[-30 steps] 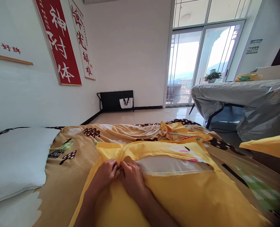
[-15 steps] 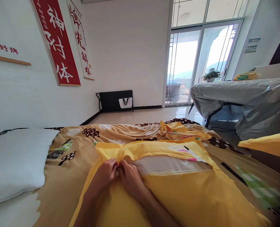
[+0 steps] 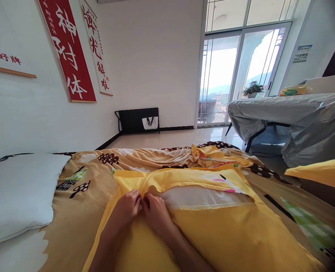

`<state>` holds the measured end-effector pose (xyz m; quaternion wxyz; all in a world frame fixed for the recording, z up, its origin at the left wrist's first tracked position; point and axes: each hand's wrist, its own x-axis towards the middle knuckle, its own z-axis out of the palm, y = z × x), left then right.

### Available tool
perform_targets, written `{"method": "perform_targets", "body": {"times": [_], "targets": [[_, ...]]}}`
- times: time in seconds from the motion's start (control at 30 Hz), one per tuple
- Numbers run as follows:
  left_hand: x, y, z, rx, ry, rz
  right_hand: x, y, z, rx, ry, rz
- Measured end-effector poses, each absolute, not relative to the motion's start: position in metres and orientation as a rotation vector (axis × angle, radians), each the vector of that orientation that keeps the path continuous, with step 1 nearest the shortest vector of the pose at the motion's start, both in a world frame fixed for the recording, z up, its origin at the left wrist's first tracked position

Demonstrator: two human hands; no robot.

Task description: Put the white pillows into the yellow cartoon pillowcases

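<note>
A yellow pillowcase (image 3: 212, 234) lies in front of me on the bed, with a white pillow (image 3: 204, 198) showing through its long opening. At the left end of that opening, my left hand (image 3: 129, 204) pinches the pillowcase's edge. Right beside it, my right hand (image 3: 155, 209) has its fingers closed on the same edge. Both sets of fingertips almost meet, and whatever small part lies between them is hidden.
Under everything spreads a brown patterned blanket (image 3: 79, 223). A bare white pillow (image 3: 20, 196) rests at left. Crumpled yellow cloth (image 3: 209, 155) lies beyond the pillowcase. Another yellow piece (image 3: 323, 172) sits at right, below a plastic-covered table (image 3: 294, 107).
My right fingers have shifted very slightly at the opening's edge. The pillowcase and everything else stay in place.
</note>
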<state>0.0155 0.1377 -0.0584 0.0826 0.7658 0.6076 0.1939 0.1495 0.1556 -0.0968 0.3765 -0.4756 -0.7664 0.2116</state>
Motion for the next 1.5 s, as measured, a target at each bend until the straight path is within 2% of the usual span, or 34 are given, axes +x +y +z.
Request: {"method": "perform_targets", "body": {"times": [0.4,0.63,1.1,1.5], "targets": [[0.004,0.130,-0.051,2.182,1.537,0.785,0.149,0.157,-0.092,-1.002,-1.716,0.828],[0.001,0.130,-0.051,2.233,1.483,0.768,0.151,0.159,-0.093,-0.903,-1.569,0.946],[0.001,0.128,-0.048,2.211,1.509,0.796,0.150,0.151,-0.084,-0.851,-1.534,0.962],[-0.008,0.124,-0.043,2.233,1.529,0.741,0.148,0.146,-0.083,-0.928,-1.643,0.802]]}}
